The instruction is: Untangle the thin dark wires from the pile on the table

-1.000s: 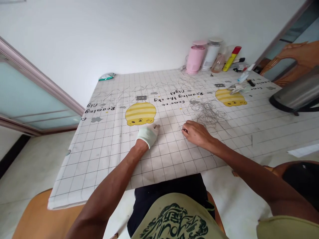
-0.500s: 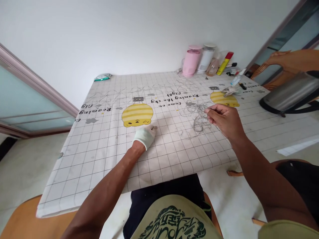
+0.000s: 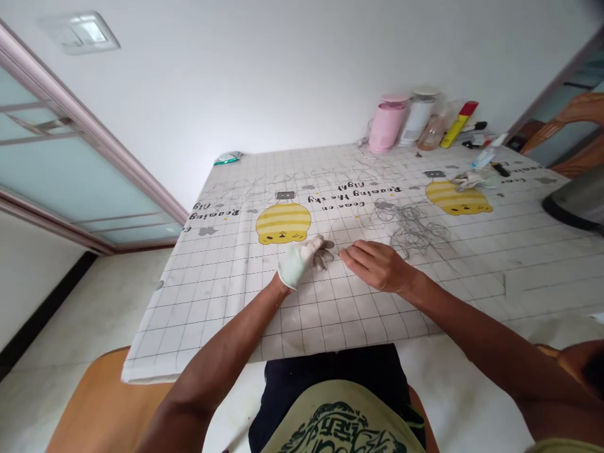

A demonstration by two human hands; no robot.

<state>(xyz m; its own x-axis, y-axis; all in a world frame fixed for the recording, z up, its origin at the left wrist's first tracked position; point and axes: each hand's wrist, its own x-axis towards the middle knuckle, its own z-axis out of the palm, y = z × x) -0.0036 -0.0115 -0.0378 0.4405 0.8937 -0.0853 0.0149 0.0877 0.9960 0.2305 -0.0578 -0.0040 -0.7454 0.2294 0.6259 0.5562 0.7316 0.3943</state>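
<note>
My left hand point(image 3: 306, 261), in a pale glove with grey fingertips, rests just over the tablecloth with its fingers apart. Facing it, a small gap away, is my bare right hand point(image 3: 375, 265), thumb and fingers pinched together. Whatever the pinch holds is too fine to make out. Just beyond the right hand lies a loose tangle of thin dark strands point(image 3: 415, 229), like wire or thread. Fainter fine strands are spread along the back of the table.
The checked tablecloth point(image 3: 226, 314) has yellow balloon prints. At the back right stand a pink cylinder point(image 3: 387, 126), a white cylinder point(image 3: 418, 119), a bottle point(image 3: 431, 133) and a yellow-red tube point(image 3: 458, 126). A crumpled glove point(image 3: 472, 180) and a metal kettle point(image 3: 578, 201) are on the right; a green-white packet point(image 3: 228, 158) lies back left.
My right hand has moved left, away from the tangle, toward the left hand. The left hand's fingers have spread from a closed position. The view has shifted left.
</note>
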